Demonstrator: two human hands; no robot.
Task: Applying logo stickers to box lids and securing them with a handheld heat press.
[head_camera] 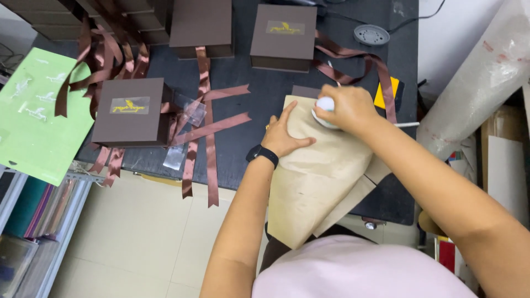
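Note:
My left hand lies flat with fingers spread on a beige paper sheet that drapes over the front edge of the dark table. A black watch is on that wrist. At the sheet's top right corner my right hand is closed around a small round white object, pressing it down on the paper. A thin white stick pokes out to the right of that hand.
Brown gift boxes with gold emblems and one plain-topped box stand on the table among loose brown satin ribbons. A green sheet lies at left, a yellow block and grey round disc at right. A plastic-wrapped roll leans right.

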